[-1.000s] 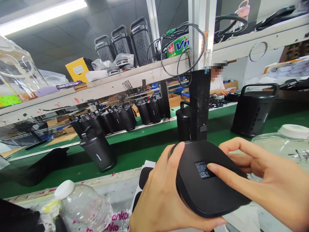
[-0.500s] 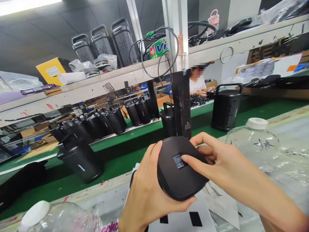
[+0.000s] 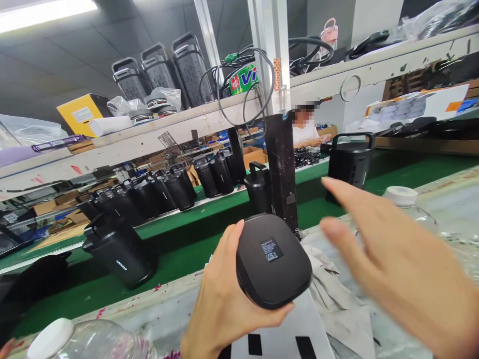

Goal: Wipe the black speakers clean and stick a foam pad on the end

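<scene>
A black speaker (image 3: 277, 279) faces me with its rounded-square bottom. Near the middle of that bottom sits a small printed label (image 3: 271, 250). My left hand (image 3: 224, 294) grips the speaker from the left, fingers along its upper edge and thumb below. To the right, apart from the speaker, my right hand (image 3: 389, 249) is blurred, its thumb and index finger spread with nothing between them. Under the speaker lies a white sheet (image 3: 280, 339) with black square stickers on it.
Black handled speakers (image 3: 119, 254) stand on the green conveyor belt (image 3: 187, 239), another (image 3: 350, 159) at right. Clear bottles with white caps (image 3: 52, 339) stand at both sides. A crumpled cloth (image 3: 337, 299) lies on the bench. Across the belt sits a person (image 3: 305, 132). A shelf (image 3: 149, 132) runs overhead.
My right hand has come off the label on the speaker's bottom and moved right, opening. The speaker, still in my left hand, has shifted slightly left in view.
</scene>
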`<state>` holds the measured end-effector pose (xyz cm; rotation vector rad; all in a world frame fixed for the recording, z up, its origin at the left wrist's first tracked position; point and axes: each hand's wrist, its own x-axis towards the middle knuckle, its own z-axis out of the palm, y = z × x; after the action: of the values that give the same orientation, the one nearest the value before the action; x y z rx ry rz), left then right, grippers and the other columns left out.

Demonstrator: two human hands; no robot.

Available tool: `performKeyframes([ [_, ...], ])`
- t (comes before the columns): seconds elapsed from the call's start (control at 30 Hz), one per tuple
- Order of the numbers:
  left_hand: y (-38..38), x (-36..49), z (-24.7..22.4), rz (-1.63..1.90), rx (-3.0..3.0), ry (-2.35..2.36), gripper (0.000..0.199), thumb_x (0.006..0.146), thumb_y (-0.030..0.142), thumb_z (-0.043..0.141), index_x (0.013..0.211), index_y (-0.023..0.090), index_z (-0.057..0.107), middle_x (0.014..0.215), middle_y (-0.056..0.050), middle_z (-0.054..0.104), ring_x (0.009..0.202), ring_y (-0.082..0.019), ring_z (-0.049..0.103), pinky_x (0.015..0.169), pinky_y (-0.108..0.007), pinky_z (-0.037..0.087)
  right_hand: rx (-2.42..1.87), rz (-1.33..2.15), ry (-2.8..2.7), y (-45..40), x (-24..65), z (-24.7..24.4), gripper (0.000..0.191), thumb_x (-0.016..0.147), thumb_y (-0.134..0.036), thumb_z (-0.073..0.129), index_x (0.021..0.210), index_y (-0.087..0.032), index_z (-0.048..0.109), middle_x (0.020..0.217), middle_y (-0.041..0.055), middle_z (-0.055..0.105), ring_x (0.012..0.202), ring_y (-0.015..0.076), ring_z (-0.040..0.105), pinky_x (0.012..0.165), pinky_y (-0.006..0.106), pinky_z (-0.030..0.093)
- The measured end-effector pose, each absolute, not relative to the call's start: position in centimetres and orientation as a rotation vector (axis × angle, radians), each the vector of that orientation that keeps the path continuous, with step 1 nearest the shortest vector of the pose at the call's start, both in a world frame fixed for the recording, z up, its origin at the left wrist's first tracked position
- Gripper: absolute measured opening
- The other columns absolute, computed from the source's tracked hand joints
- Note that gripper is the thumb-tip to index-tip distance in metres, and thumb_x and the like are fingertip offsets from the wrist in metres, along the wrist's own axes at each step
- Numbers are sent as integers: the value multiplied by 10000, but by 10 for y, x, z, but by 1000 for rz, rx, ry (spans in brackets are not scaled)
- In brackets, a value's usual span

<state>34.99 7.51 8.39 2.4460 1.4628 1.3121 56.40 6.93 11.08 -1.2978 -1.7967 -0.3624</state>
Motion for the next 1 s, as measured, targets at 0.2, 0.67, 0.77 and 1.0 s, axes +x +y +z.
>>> performKeyframes([
  [0.2, 85, 346, 78, 1458, 2403, 1382, 1080, 571, 513, 834, 1468, 471, 235, 1476, 3, 482, 1286, -402, 546, 1042, -619, 505, -1238, -15, -2129, 103, 546, 102, 670, 1019, -598, 189, 1552, -214, 319, 1529, 90, 405, 1439, 305, 317, 1174, 585, 281],
  [0.67, 47, 305, 102, 1974, 1505, 1034, 933, 585, 775, 722, 1352, 290, 503, 1230, -60, 634, 1160, -326, 605, 1016, -487, 507, -570, 616, -2244, 104, 516, 97, 1208, 655, -397, 821, 1581, -208, 68, 1515, 151, 354, 1331, 294, 427, 1119, 434, 364],
  [0.77, 38, 286, 87, 1527, 1249, 1121, 634, 711, 638, 737, 1259, 352, 600, 1089, -6, 723, 1123, -310, 654, 976, -508, 531, -788, 349, -2449, 103, 516, 86, 1147, 651, -377, 800, 1583, -215, 151, 1405, 168, 452, 1213, 332, 491, 1027, 483, 423],
  [1.0, 53, 282, 26, 1315, 1250, 1240, 237, 885, 573, 580, 1025, 433, 711, 1044, 137, 736, 1156, -243, 668, 992, -426, 572, -955, 44, -2367, 111, 536, 53, 657, 824, -425, 663, 1431, -240, 496, 1382, 142, 542, 1248, 334, 520, 1016, 494, 449],
])
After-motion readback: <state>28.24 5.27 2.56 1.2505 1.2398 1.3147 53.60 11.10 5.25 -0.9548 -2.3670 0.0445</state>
